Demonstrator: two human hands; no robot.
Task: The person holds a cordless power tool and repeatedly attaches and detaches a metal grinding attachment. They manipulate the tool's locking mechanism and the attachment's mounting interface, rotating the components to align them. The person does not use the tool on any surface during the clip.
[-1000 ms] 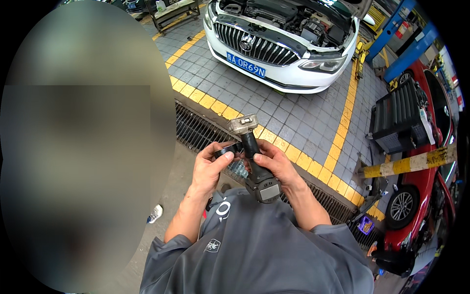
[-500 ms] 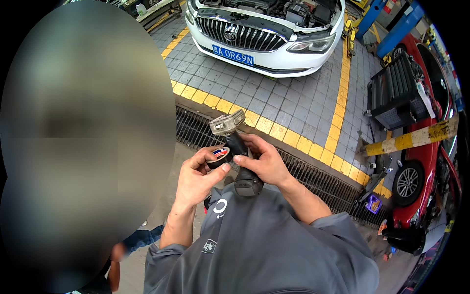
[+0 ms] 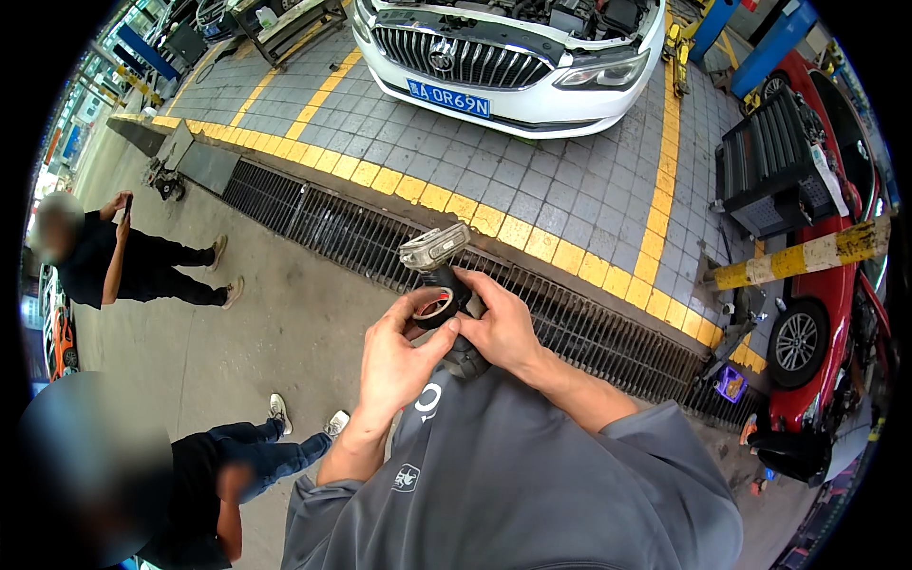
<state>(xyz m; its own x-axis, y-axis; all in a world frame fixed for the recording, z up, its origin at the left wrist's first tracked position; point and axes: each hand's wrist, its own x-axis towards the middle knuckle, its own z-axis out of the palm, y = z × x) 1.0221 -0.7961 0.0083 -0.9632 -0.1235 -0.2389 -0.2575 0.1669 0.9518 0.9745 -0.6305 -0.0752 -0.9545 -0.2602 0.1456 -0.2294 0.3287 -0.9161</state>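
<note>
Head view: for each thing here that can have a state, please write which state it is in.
Black tape roll, held, its hole showing
Power tool, held, battery end uppermost in the view
Left grip, closed on the black tape roll
Right grip, closed on the power tool, partly hidden
White car, engine bay uncovered
Red car, front wheel fitted

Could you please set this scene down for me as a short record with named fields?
Left hand: holds a roll of black tape
Right hand: grips a dark power tool by its handle
Tape and tool: close together, contact unclear
Floor: tiles, yellow line, slotted grate
Ahead: white car, engine bay exposed
Right side: red car, black tool cabinet
Left side: two other people
</note>
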